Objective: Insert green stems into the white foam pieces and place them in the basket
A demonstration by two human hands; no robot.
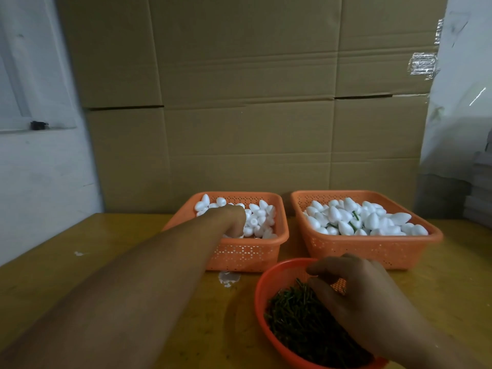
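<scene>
Two orange baskets stand side by side on the yellow table. The left basket [247, 253] holds plain white foam pieces [259, 217]. My left hand [231, 221] reaches into it, fingers curled down among the pieces; what they hold is hidden. The right basket [372, 249] holds foam pieces [370, 217] with green stems showing between them. A round red bowl [262, 302] near me holds a pile of short green stems [295, 312]. My right hand [354, 296] hovers over that bowl with thumb and fingers curved, tips at the stems.
A wall of brown cardboard boxes [253, 102] rises right behind the baskets. White foam crumbs [229, 278] lie on the table [106, 243] in front of the left basket. A white wall stands at the left, stacked grey sheets at the far right.
</scene>
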